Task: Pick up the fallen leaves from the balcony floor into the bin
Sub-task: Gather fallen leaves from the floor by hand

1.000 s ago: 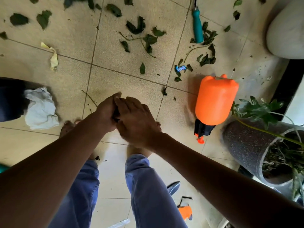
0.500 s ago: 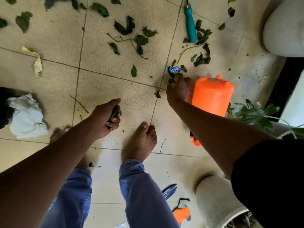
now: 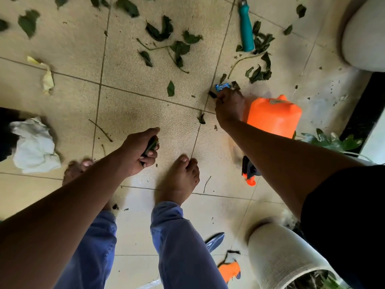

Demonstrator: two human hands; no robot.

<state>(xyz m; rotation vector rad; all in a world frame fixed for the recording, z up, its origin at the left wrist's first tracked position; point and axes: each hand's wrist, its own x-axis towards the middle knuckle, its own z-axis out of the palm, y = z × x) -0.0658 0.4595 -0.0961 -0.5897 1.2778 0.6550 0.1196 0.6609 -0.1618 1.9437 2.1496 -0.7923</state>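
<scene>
Green fallen leaves [image 3: 179,47] lie scattered over the beige tiled floor [image 3: 68,38], mostly in the upper half. My left hand [image 3: 139,152] hovers above my bare feet and grips a bunch of collected leaves [image 3: 151,146]. My right hand [image 3: 229,105] reaches down to the floor beside the orange sprayer and pinches a small dark leaf [image 3: 213,94], just below a blue wrapper [image 3: 222,87]. More leaves [image 3: 259,73] lie past it near a teal-handled tool [image 3: 245,28]. A dark edge at the far left may be the bin [image 3: 6,130]; I cannot tell.
An orange spray bottle [image 3: 273,116] lies right of my right hand. White crumpled paper [image 3: 34,146] sits at the left, a yellow scrap [image 3: 48,79] above it. A white ribbed pot [image 3: 279,259] stands at bottom right, another white pot [image 3: 364,32] top right, a green plant [image 3: 331,140] at right.
A second ago both hands were together above my feet. My right hand has since reached out to the floor by the orange sprayer and now pinches a leaf. My left hand keeps its bunch.
</scene>
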